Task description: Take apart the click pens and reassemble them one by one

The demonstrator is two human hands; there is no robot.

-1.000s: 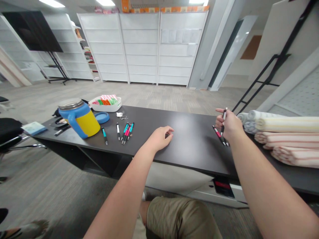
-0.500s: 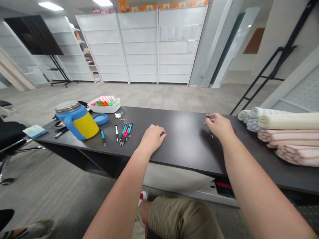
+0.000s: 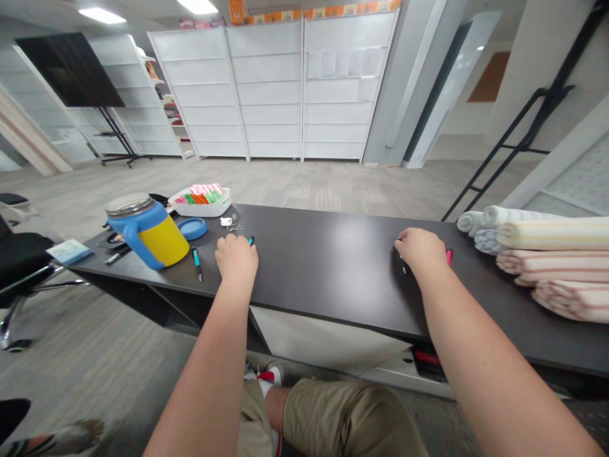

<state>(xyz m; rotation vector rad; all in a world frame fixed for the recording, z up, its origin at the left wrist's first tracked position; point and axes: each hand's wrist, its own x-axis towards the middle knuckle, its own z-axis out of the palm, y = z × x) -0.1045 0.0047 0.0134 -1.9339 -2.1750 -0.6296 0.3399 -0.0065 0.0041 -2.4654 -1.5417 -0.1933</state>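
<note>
My left hand [image 3: 236, 261] is over a group of pens at the left middle of the dark table, its fingers curled downward and mostly hidden behind the back of the hand. The tip of a teal pen [image 3: 252, 241] shows beside it. Left of that hand lies another teal-and-black pen [image 3: 196, 264], apart from the group. On the right side, my right hand [image 3: 422, 249] is closed on a dark pen [image 3: 403, 264], its lower end close to the tabletop. A pink pen [image 3: 449, 256] lies partly hidden behind the right wrist.
A yellow-and-blue mug [image 3: 164, 238] stands at the left, with a blue lid [image 3: 192, 228] beside it. Behind are a white basket [image 3: 216, 207] of colourful packets and a small white item [image 3: 226, 221]. Rolled cloths [image 3: 556, 231] are stacked at the right end of the table [image 3: 323, 266].
My left hand has moved left from the table's middle onto the group of pens, covering most of them. My right hand has lowered slightly with the dark pen.
</note>
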